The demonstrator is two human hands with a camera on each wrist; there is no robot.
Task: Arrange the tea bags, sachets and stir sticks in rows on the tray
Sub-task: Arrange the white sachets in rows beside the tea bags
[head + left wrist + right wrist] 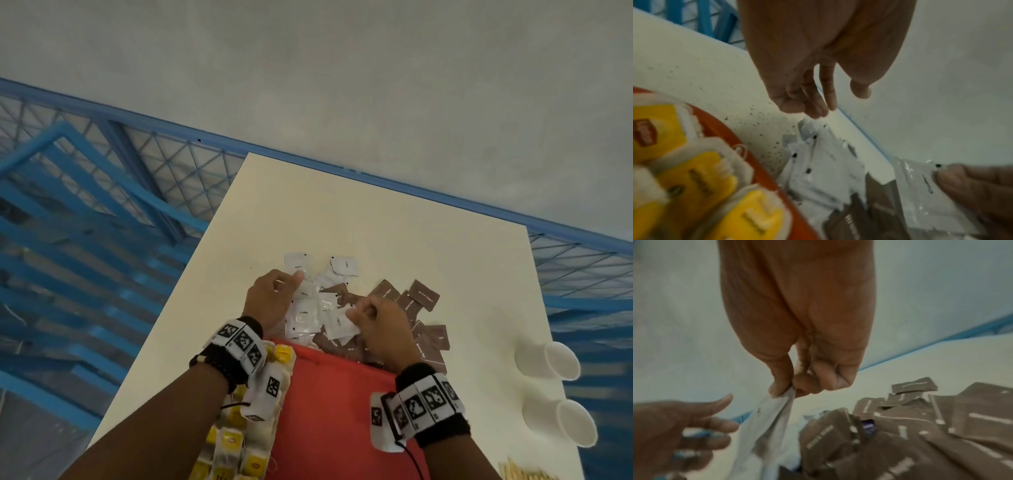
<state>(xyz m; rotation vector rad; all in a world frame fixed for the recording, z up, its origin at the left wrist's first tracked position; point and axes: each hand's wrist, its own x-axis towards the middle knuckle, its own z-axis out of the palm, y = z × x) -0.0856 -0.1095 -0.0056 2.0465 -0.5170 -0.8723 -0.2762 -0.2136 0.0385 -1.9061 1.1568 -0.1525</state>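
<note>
A heap of white coffee sachets [310,310] and brown sugar sachets [423,294] lies on the white table beyond the red tray [329,411]. My right hand [380,325] pinches one white sachet [772,417] by its top edge between thumb and forefinger and lifts it. My left hand [274,294] hovers over the white sachets with fingers relaxed and straight [818,104], holding nothing. Yellow tea bags [236,442] lie in rows along the tray's left side, partly hidden by my left wrist.
Two white paper cups [555,363] lie on their sides at the table's right edge. Wooden stir sticks [524,474] show at the bottom right. A blue wire fence [137,164] runs behind and left of the table.
</note>
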